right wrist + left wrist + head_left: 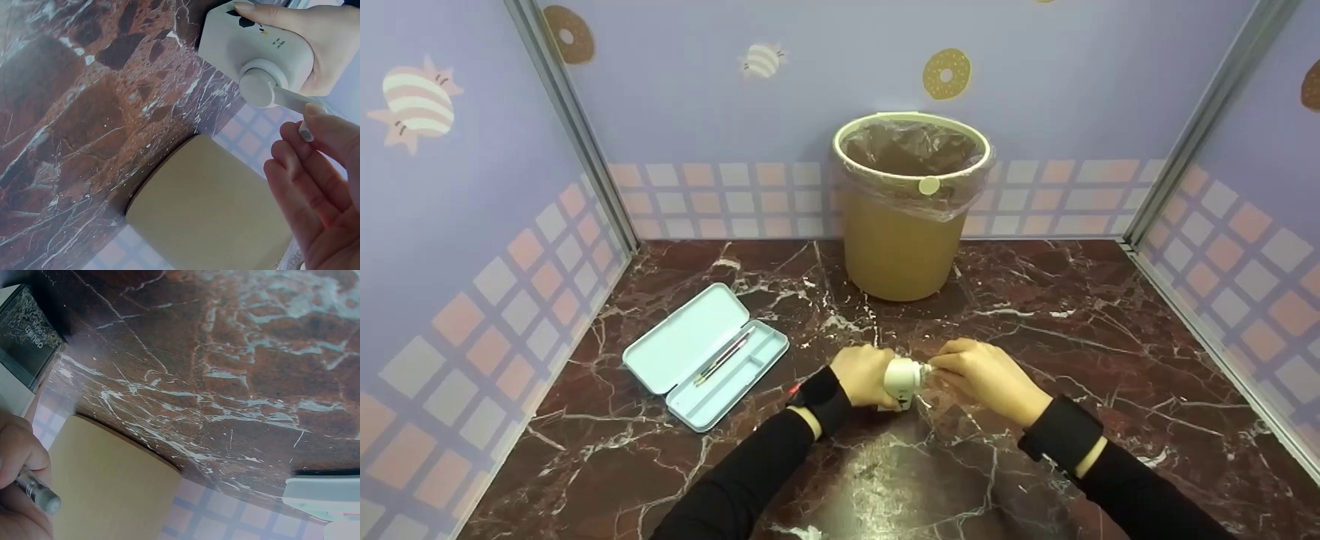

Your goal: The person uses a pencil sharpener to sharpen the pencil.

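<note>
My left hand [861,377] grips the body of a white crank pencil sharpener [901,381] on the marbled tabletop. In the right wrist view the sharpener has a dark flower print, and its crank [289,100] sticks out from a round hub. My right hand [994,381] pinches the small knob at the crank's end between thumb and forefinger. In the left wrist view, a pencil-like rod [40,494] with a pale grey tip and metallic collar pokes out between the left fingers; its far end is hidden. The sharpener's dark see-through drawer [31,334] shows there too.
An open light-blue pencil case [684,341] lies to the left, with a couple of pencils [725,356] in its tray. A tan waste bin [904,247] with a clear plastic liner stands at the back. Patterned wall panels [765,90] enclose the table.
</note>
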Demonstrator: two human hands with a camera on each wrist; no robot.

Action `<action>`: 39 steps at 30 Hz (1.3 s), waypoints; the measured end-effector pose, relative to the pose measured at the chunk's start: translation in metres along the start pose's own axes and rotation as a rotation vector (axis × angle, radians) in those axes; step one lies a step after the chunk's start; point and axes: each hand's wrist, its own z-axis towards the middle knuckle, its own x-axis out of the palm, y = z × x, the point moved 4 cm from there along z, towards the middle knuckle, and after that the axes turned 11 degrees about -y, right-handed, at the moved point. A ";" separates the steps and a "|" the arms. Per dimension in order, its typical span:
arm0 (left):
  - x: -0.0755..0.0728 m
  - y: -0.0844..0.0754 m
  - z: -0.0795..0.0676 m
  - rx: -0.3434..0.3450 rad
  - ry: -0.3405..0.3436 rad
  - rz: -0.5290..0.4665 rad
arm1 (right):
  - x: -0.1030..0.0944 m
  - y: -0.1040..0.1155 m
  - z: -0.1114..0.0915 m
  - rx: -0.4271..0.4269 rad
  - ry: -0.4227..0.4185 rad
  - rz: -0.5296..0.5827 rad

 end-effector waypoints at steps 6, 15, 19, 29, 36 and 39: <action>0.001 -0.006 -0.001 0.024 -0.017 0.007 | 0.007 -0.008 0.008 0.027 -0.049 -0.106; 0.001 -0.011 -0.004 0.016 0.002 -0.014 | 0.028 -0.021 0.010 0.073 -0.060 -0.116; -0.001 -0.010 -0.003 0.009 0.009 -0.017 | 0.037 -0.024 0.010 0.049 -0.040 -0.133; 0.002 -0.005 -0.003 0.019 -0.016 0.011 | 0.061 -0.029 -0.001 -0.022 -0.008 -0.122; 0.001 -0.003 -0.003 0.004 -0.013 -0.006 | 0.072 -0.025 -0.015 -0.063 0.050 -0.074; 0.001 -0.003 -0.002 0.007 -0.027 0.000 | 0.072 -0.022 -0.019 -0.086 0.047 -0.081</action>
